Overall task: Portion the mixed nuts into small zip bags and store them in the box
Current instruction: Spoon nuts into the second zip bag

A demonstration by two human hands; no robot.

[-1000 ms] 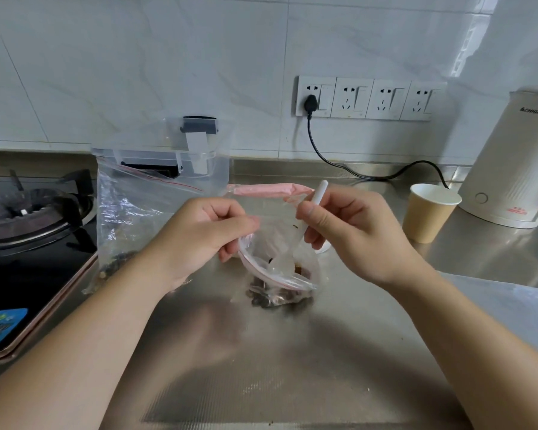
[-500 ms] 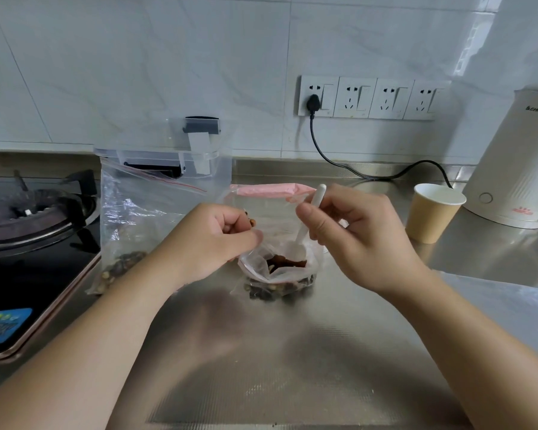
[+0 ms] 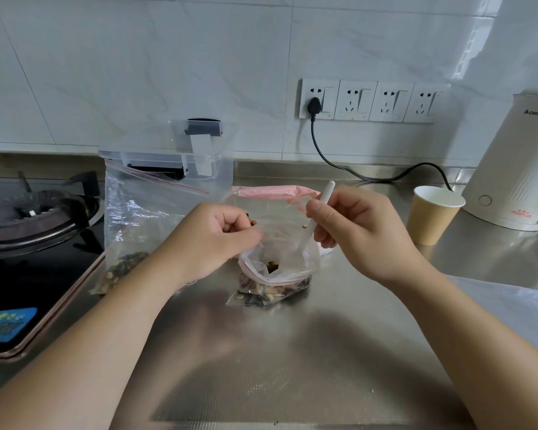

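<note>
The left hand [image 3: 218, 240] pinches the small zip bag [image 3: 277, 268] open just below the right hand [image 3: 354, 231] gripping a spoon [image 3: 319, 209] (partly filled, unsealed), box [image 3: 180, 162] behind awaiting.

Bright, even daylight fills the scene, and a streak of reflected light runs down the white wall tiles [image 3: 469, 41] at upper right. The steel counter [image 3: 292, 352] shows a soft, hazy glare in its middle, with diffuse dark shadows under both forearms. Wide-angle distortion bends the tile lines and swells the forearms near the lower corners. Focus is fair at centre; the left hand [image 3: 212, 240] is slightly smeared.
</note>
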